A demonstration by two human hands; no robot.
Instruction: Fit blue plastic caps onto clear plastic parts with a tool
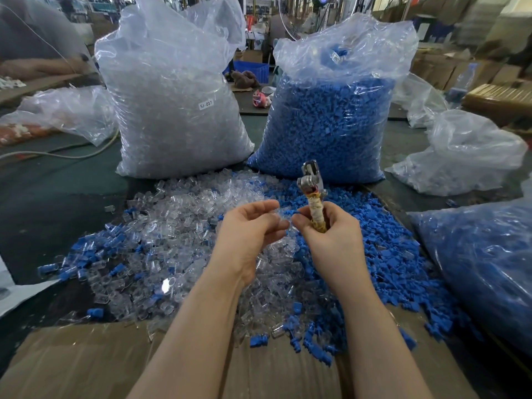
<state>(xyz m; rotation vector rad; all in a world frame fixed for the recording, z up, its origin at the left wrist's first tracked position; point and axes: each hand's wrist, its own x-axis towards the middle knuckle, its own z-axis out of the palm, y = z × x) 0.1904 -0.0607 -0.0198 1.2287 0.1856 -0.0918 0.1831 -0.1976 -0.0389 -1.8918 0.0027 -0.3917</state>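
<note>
Above the loose pile (201,249), our left hand (247,234) pinches a clear part (280,216) between curled fingers. Just beside it, our right hand (331,234) grips the wrapped tool (312,194) upright and pinches a blue cap (292,212) at the fingertips.

"SJ-017" sticker (206,104) on clear-parts bag (172,90)

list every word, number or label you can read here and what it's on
"SJ-017": on a small white sticker stuck to the big bag of clear plastic parts, upper left of centre.
No print shows on the bag of blue caps, the tool or the cardboard.
Signs and boxes in the far background are too blurred to read.
</note>
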